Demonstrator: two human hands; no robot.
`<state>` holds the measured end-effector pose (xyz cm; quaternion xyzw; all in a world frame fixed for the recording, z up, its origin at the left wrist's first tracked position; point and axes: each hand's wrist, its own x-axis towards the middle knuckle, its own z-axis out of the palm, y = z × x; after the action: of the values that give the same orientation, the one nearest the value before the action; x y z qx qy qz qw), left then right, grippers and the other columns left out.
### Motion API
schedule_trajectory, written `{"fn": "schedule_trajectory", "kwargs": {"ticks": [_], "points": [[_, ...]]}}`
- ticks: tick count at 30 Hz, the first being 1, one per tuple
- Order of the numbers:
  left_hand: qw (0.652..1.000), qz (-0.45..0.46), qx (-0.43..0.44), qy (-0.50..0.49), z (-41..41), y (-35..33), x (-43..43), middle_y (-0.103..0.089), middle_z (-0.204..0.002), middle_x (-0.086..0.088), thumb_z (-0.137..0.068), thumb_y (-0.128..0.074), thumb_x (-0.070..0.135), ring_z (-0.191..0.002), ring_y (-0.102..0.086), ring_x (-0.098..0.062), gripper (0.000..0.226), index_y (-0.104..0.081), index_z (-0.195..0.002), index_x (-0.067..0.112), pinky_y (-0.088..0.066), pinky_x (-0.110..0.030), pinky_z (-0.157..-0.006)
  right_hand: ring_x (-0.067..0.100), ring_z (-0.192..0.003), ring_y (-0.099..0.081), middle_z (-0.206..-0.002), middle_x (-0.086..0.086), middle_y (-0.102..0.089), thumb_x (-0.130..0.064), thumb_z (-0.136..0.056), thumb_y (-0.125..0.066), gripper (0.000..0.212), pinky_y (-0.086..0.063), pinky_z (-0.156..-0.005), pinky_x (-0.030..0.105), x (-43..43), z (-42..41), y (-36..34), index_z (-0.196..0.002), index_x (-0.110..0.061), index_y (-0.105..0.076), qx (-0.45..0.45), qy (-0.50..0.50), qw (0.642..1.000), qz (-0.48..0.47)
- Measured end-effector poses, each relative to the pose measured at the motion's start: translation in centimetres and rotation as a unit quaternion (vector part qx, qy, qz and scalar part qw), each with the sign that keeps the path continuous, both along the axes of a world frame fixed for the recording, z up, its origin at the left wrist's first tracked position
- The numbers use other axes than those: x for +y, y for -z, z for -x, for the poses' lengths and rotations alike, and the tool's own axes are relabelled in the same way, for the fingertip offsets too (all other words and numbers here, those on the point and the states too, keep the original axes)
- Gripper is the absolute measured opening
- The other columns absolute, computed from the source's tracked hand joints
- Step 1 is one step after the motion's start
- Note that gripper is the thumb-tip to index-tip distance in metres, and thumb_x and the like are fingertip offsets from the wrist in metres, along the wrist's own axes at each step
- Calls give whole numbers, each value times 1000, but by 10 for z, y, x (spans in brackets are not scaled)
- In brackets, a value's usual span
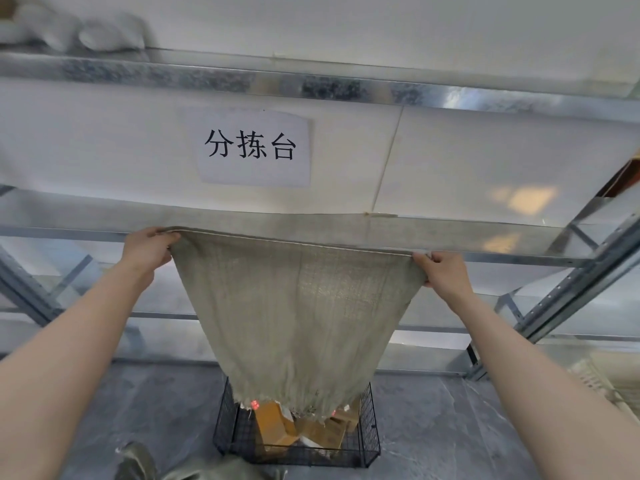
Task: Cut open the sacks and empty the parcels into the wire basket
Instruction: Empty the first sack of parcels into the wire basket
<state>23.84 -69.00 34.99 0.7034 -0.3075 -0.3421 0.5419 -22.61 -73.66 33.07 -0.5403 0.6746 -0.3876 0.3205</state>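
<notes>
Hands: two, left hand (147, 249) at 9 o'clock, right hand (441, 271) at 3 o'clock.
Hanging sack (298, 313): one, centre.
Wire basket (369, 441): one, 6 o'clock.
Brown parcels (277, 427): at least three in the basket; the full number is hidden.
Paper sign (254, 148): one, 11 o'clock, three characters.
White bags (107, 32): about three, blurred, 10 o'clock.
Crumpled sack (207, 471): one, 7 o'clock.

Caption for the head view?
Upturned grey-green woven sack held by left hand and right hand, cut end over black wire basket of brown parcels.
</notes>
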Motion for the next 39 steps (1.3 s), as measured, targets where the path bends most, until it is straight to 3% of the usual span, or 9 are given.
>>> {"fn": "schedule_trajectory", "kwargs": {"ticks": [6, 10, 13, 16, 19, 22, 29, 33, 39], "points": [[1000, 1, -1, -10, -2, 3, 1, -61, -88, -8, -89, -59, 5, -78, -59, -20, 25, -58, -115, 4, -49, -26, -76, 23, -76, -50, -77, 12, -48, 0, -86, -55, 20, -55, -69, 32, -1, -3, 0, -68, -7, -48, -80, -40, 992, -93], [998, -54, -2, 19, -12, 3, 3, -59, -101, -10, -89, -60, 7, -83, -57, -22, 21, -60, -110, 8, -48, -32, -83, 25, -82, -63, -89, 14, -63, -3, -86, -63, 2, -56, -74, 32, -4, 6, 3, -86, -2, -64, -129, -53, 975, -171], [996, -74, 20, 36, -17, 0, -1, -60, -97, -10, -90, -58, 6, -82, -58, -21, 21, -58, -111, 9, -50, -31, -83, 31, -94, -66, -101, 17, -67, -7, -87, -64, 11, -55, -82, 37, -10, 12, 0, -97, -1, -65, -158, -68, 964, -205], [998, -48, 27, 13, -4, -2, -6, -59, -87, -10, -91, -56, 5, -71, -56, -16, 16, -56, -107, 8, -55, -17, -53, 30, -84, -62, -86, 15, -63, -8, -87, -63, 14, -55, -83, 43, -18, -3, 0, -93, 4, -65, -97, 10, 983, -157], [998, -25, 61, -13, 21, 2, -10, -61, -87, -11, -89, -57, 4, -67, -57, -17, 14, -58, -102, 8, -54, -19, -47, 32, -73, -63, -75, 20, -65, -17, -86, -58, 26, -56, -73, 44, -20, -29, 2, -67, 1, -63, 13, 95, 991, -92], [997, -32, 74, -8, 49, 5, -8, -60, -79, -10, -84, -59, 1, -64, -58, -19, 10, -60, -83, 10, -52, -19, -42, 27, -66, -51, -59, 13, -51, -21, -89, -55, 40, -35, -51, 32, -7, -54, -3, -52, -8, -46, 35, 97, 993, -61], [994, -8, 105, 37, 129, -9, 8, -64, -94, -15, -81, -58, 4, -82, -64, -30, 6, -58, -82, 9, -54, -33, -67, 17, -57, -25, -56, 1, -27, -18, -91, -53, 42, -15, -53, 33, 29, -104, -18, -57, -18, -29, -52, -36, 998, -23], [991, 9, 90, 96, 176, -23, 24, -63, -93, -14, -88, -57, 10, -88, -64, -27, 3, -60, -87, 8, -57, -36, -75, 15, -62, -34, -62, 3, -37, -20, -94, -49, 30, -23, -57, 31, 52, -125, -32, -67, -8, -51, -82, -113, 990, -9], [985, 53, 57, 153, 207, -45, 40, -62, -85, -6, -92, -55, 20, -87, -62, -24, 14, -61, -82, 14, -55, -36, -80, 12, -69, -43, -71, 1, -50, -25, -95, -49, 30, -33, -64, 30, 71, -131, -52, -83, -1, -62, -130, -171, 976, 26]]}}
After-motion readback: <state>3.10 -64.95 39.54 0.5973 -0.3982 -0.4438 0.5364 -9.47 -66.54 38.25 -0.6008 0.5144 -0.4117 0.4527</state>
